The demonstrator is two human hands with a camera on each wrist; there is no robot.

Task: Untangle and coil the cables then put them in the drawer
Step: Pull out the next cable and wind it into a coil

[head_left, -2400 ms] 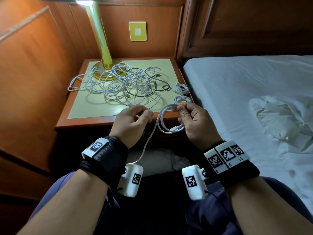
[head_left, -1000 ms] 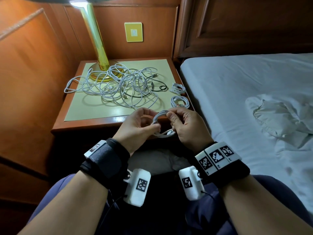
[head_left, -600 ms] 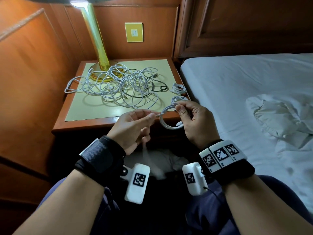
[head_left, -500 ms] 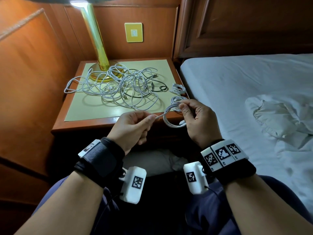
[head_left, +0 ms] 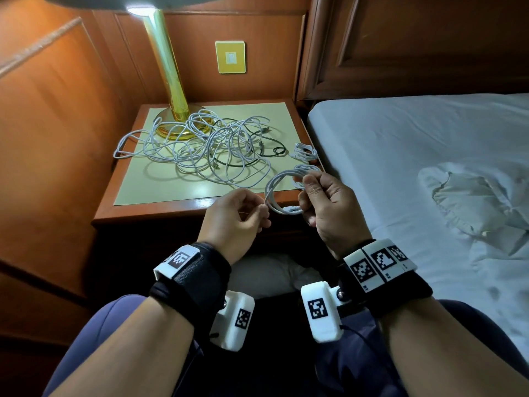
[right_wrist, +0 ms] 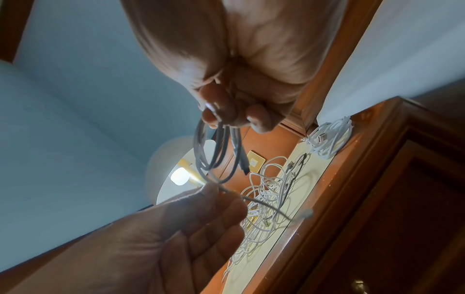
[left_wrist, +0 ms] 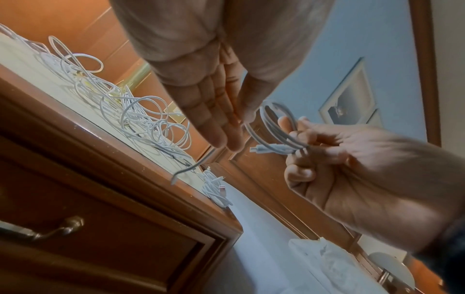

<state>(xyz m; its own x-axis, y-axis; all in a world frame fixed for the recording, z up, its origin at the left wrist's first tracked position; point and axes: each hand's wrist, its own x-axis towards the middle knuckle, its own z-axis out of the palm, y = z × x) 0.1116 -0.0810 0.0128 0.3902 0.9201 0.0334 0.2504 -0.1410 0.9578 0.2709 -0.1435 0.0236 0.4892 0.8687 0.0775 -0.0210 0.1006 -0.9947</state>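
My right hand (head_left: 307, 187) grips a small coil of white cable (head_left: 274, 193) in front of the nightstand's edge. My left hand (head_left: 262, 209) pinches the coil's loose tail between thumb and fingers right beside it. The short tail end (left_wrist: 191, 169) hangs free below my left fingers (left_wrist: 216, 137). In the right wrist view the coil (right_wrist: 214, 155) hangs from my curled right fingers (right_wrist: 226, 113). A big tangle of white and black cables (head_left: 200, 147) lies on the nightstand (head_left: 160, 213). The drawer (left_wrist: 113, 228) below is closed.
Two small coiled cables (head_left: 305, 151) (head_left: 309, 169) lie at the nightstand's right edge. A brass lamp (head_left: 169, 81) stands at the back left, its base under the tangle. The bed (head_left: 415, 167) is at the right. The drawer has a metal handle (left_wrist: 57, 228).
The long tail that hung toward my lap has been wound onto the coil. After meeting my right hand for a wrap, my left hand drew back and now holds the short remaining tail.
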